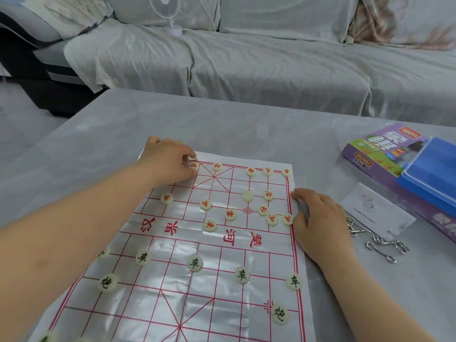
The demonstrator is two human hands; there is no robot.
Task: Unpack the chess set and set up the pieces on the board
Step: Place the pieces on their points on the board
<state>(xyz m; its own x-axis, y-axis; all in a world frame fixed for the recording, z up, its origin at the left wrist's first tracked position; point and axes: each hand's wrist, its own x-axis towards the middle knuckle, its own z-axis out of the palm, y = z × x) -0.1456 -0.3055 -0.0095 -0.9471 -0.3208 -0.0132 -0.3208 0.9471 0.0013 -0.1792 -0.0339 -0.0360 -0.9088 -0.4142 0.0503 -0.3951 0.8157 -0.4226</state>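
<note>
A sheet-draped sofa [246, 58] runs across the far side, with a small white fan [170, 11] standing on it. Nearer lies the grey bench [222, 124], and on it a glossy white board [172, 292] with red lines is spread flat, reaching from the middle to the near edge.

At the far right of the bench a purple chess box [370, 154] lies flat, a blue plastic case [434, 174] overlapping its right side. A white leaflet [377, 211] lies near the box, between it and the board, with metal wire puzzles [385, 245] just on its near side.

The left grip [170, 161] is over the board's far left corner, fingers curled, pinching a red-lettered piece [193, 166] on the far row. The right grip [318, 215] is released, its relaxed fingers resting on the board's right edge.

Four more red pieces [250, 171] sit along the far row; others are scattered over the far half, one blank-faced piece [247, 196] among them. Black-lettered pieces [242, 274] stand in a row across the near half, with a black cannon piece [280, 313] nearer at the right and another at the left.
</note>
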